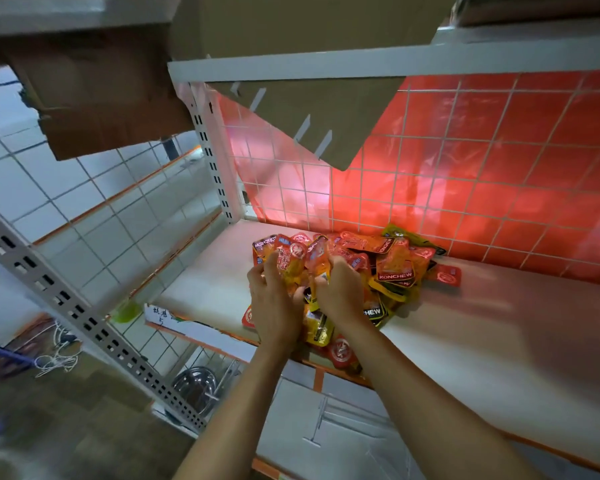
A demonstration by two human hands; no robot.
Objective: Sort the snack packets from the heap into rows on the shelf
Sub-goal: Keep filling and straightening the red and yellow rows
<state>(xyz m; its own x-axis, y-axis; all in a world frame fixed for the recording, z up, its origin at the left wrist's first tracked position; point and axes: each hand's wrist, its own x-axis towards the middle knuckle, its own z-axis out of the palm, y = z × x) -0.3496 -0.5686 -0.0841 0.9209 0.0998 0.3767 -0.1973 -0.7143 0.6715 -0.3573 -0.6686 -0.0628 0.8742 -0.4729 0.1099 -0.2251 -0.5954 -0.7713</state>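
Both hands work the heap's (395, 268) near left side, on the white shelf (482, 327). The left hand's (274, 299) grip curls round orange packets (288, 261) at the heap's left edge. Just right of it, the right hand's (340, 292) grip pinches one packet (317, 259), stood on end with its long axis pointing away from the person. The heap's other packets lie jumbled, pointing every way. Behind the heap stands a red mesh panel (482, 161).

KONCHEW stands in white lettering on a red-and-yellow snack packet (395, 271) and, upside down, on a second packet (265, 244); a handwritten shelf-edge label (160, 315) shows a "5".
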